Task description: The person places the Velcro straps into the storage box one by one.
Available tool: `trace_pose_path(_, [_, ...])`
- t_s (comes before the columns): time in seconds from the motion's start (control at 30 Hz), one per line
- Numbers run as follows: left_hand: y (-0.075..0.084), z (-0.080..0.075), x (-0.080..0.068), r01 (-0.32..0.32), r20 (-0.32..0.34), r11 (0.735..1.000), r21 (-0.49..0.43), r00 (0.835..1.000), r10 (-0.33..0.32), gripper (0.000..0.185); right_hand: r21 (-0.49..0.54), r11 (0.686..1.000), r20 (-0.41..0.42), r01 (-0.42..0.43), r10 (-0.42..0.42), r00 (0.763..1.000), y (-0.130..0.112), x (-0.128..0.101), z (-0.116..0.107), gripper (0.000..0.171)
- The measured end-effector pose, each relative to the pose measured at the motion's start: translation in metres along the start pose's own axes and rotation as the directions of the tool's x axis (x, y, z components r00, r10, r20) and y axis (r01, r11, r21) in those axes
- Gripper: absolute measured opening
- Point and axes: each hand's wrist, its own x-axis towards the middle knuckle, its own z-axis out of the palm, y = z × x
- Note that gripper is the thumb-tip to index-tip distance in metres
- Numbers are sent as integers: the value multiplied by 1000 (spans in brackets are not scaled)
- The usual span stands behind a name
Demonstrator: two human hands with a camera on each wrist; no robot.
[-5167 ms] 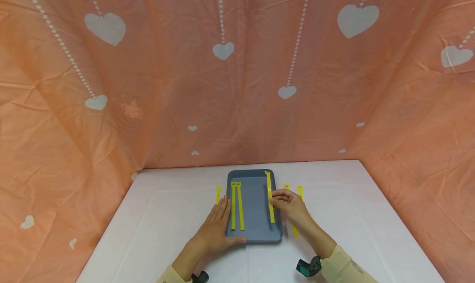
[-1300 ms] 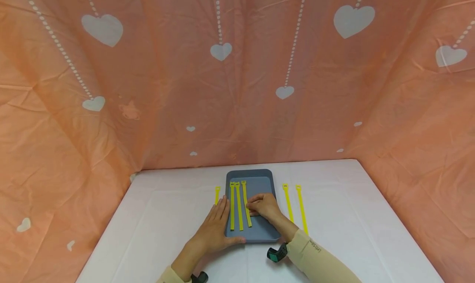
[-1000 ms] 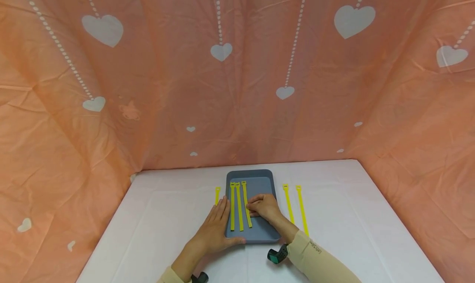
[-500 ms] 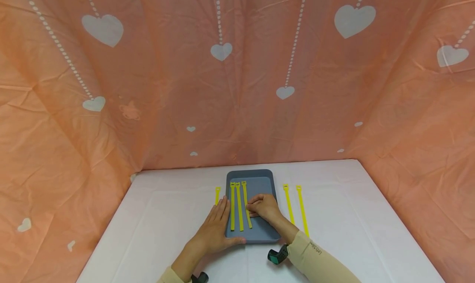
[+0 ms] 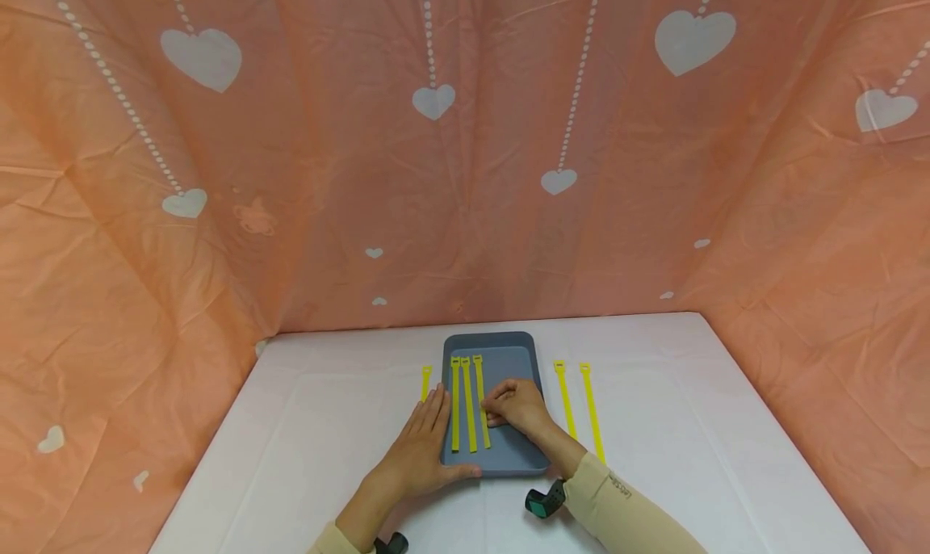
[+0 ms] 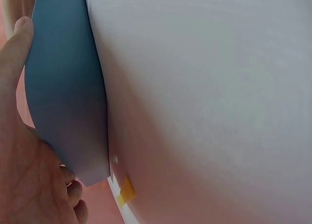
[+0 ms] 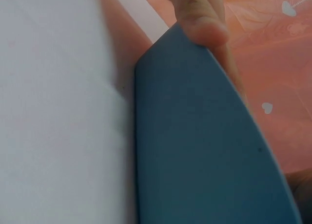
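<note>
In the head view a grey-blue tray [image 5: 521, 453] lies on the table, with three yellow cable straps in it. Two of them, a left strap [image 5: 455, 405] and a middle strap [image 5: 468, 405], lie side by side, slotted heads at the far end. My right hand [image 5: 519, 405] pinches the third cable strap [image 5: 479, 383] between thumb and fingers, just right of the middle one. Against the tray's left side rests my left hand [image 5: 416, 455], fingers straight along the rim and thumb at the near edge. Both wrist views show mostly the tray's outer wall [image 6: 68, 82].
Two more yellow straps, a nearer strap [image 5: 564, 400] and an outer strap [image 5: 592, 417], lie right of the tray, partly behind the right arm. Another strap [image 5: 426, 382] shows left of it, partly covered by the left hand. A peach curtain [image 5: 494, 239] hangs around the white table [image 5: 320, 425].
Over five seconds my right hand has carried the third strap from the tray's right side leftward to beside the other two. Lately its near end shifted slightly left. My left hand stays put.
</note>
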Motion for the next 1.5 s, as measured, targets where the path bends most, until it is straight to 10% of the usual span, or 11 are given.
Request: trace_pose_path(1.5, [-2,2,2,11,-3,999,35,1000,-11,132,-75,990,-94,120,-127,987,-20,-41,-61,16])
